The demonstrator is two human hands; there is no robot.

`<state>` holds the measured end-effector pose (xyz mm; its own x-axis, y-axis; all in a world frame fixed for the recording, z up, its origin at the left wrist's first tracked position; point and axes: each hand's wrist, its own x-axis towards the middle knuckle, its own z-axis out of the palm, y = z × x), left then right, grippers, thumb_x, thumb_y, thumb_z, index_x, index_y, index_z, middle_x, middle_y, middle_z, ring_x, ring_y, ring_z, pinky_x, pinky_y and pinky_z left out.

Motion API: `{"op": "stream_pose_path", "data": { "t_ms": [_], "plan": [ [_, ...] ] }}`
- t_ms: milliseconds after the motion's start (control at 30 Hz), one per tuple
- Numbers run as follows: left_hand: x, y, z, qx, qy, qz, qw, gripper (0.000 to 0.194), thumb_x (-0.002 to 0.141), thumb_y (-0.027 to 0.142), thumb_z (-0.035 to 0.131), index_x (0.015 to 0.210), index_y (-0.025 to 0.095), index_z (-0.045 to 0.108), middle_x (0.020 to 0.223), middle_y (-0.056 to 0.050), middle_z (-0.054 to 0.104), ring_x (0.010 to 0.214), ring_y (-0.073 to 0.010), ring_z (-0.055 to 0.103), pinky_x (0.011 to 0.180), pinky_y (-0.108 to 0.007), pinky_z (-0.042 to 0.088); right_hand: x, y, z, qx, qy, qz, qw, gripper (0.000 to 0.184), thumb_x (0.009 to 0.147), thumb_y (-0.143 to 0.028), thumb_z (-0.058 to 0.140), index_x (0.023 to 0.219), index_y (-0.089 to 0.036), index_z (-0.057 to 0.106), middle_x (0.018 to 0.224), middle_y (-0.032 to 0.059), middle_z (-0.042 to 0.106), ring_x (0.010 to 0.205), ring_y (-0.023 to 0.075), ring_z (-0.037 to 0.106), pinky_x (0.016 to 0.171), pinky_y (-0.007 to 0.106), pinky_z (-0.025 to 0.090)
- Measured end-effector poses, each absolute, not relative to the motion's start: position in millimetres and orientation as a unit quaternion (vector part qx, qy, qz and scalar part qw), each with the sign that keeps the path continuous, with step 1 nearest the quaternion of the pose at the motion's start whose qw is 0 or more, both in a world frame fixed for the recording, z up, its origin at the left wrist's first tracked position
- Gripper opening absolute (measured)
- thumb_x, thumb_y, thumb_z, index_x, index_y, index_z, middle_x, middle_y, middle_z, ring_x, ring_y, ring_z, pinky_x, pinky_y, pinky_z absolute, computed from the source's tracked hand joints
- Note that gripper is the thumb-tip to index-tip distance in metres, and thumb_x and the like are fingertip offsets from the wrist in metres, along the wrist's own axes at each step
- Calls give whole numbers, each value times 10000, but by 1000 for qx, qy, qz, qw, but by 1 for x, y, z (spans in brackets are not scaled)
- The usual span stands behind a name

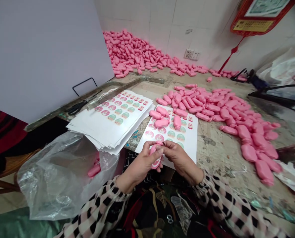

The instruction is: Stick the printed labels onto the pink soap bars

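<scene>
Close in front of me, a small pink plastic bottle [156,162] is gripped between both hands, with a round sticker on its face. My left hand [147,157] wraps round its side, thumb pressed on the front. My right hand [176,155] pinches at its upper end; whether a sticker is between those fingers I cannot make out. Beneath the hands lies a sticker sheet [192,142] with pink round and green labels. Several loose pink bottles [161,123] rest on that sheet. To its left is a stack of sticker sheets [107,129].
A heap of pink bottles [212,102] spreads over the table at right, and a bigger pile [132,53] lies against the wall. Black scissors [76,107] sit beside the stack at left. A clear plastic bag [55,172] with pink bottles inside hangs at the table's left front.
</scene>
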<state>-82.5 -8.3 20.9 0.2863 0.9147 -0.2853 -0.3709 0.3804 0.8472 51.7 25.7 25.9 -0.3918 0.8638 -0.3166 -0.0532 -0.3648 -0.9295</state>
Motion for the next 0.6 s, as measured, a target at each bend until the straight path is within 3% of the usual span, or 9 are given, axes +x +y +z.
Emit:
{"op": "stream_pose_path", "data": {
  "t_ms": [200,367,600],
  "plan": [
    [-99,-17,19,359,440,398,720,432,803,463,566,1112,177,468,685,9,555,471,-74,481,416,-180,333,66,22,12,-436,-478,693,318,329,641,-450,731,734,-171,584,667,-35,587,630,99,507,644,236,388],
    [-123,-21,18,351,513,363,694,460,791,476,569,1132,177,491,604,26,541,426,-74,461,381,-163,289,92,15,-1,-444,-517,692,240,301,647,-397,743,780,-164,606,666,-42,550,612,84,450,601,226,343],
    [-145,-24,29,348,580,344,651,435,739,499,610,1021,169,578,549,33,519,387,-56,395,353,-148,231,122,-1,0,-467,-501,694,223,313,664,-436,721,793,-173,611,671,-37,535,611,89,445,578,224,332]
  ]
}}
